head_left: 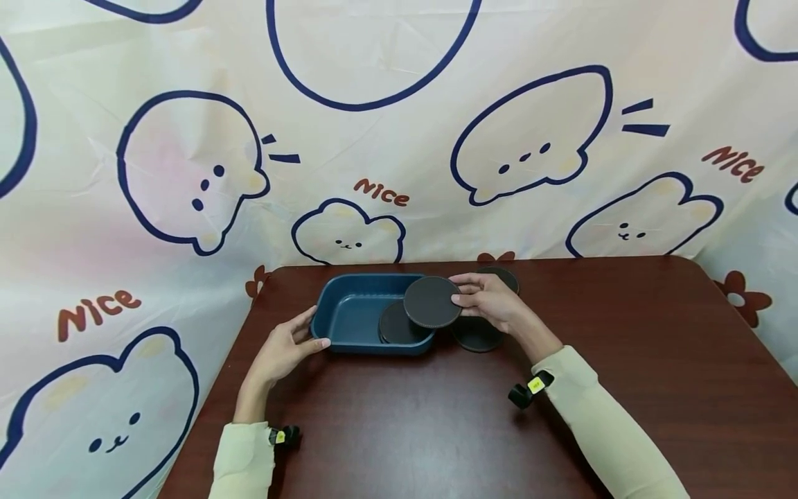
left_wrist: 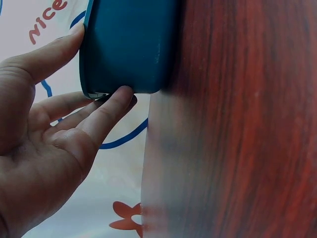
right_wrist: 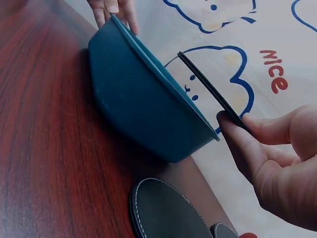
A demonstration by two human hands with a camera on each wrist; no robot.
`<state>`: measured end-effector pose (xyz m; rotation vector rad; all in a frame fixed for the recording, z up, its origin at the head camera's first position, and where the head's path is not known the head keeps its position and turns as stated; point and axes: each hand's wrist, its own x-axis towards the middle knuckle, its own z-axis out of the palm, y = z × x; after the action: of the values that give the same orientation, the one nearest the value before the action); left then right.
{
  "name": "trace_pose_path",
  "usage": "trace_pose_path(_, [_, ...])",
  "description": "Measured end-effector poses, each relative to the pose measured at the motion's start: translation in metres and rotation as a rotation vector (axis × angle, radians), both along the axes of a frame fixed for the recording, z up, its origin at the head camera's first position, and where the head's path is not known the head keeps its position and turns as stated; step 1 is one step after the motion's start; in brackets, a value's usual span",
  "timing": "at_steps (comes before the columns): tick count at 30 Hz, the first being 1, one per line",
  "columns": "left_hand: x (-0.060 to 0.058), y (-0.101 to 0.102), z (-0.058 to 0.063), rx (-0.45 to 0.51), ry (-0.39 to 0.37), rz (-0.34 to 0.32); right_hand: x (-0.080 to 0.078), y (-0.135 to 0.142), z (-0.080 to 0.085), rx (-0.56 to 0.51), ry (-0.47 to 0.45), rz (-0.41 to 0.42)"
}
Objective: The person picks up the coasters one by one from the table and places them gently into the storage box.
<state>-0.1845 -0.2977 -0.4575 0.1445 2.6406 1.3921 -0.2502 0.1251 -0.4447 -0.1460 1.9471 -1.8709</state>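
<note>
A blue rectangular tub [head_left: 358, 348] stands toward the back of the table. My left hand [head_left: 283, 350] holds its left end, the thumb at the near corner of the rim and the fingers against the end wall [left_wrist: 124, 49]. Above the tub's right end, my right hand [head_left: 492, 301] pinches a round black coaster [head_left: 431, 302] by its edge, thumb on top. From the side, that coaster [right_wrist: 213, 91] is tilted and apart from the tub's rim. Inside the tub, at the right, lie dark coasters [head_left: 395, 324], partly hidden by the held one.
Just right of the tub, a black coaster [head_left: 476, 336] with pale edge stitching lies on the brown table [head_left: 405, 423]. Another coaster [head_left: 503, 277] is behind my right hand, partly covered. A cloth [head_left: 430, 152] printed with cartoon bears hangs behind the table.
</note>
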Motion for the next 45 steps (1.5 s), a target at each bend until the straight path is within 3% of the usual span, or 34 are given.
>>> trace_pose_path(10, [0.004,0.000,-0.003,-0.005,-0.012,0.006,-0.002,-0.016,0.000,-0.006,-0.021,0.010])
trace_pose_path(18, [0.002,-0.001,-0.001,-0.012,0.014,0.006,-0.003,-0.023,0.004,0.017,-0.012,0.018])
trace_pose_path(45, [0.001,0.000,0.000,-0.005,-0.002,0.010,-0.002,-0.044,0.005,0.013,-0.022,0.046])
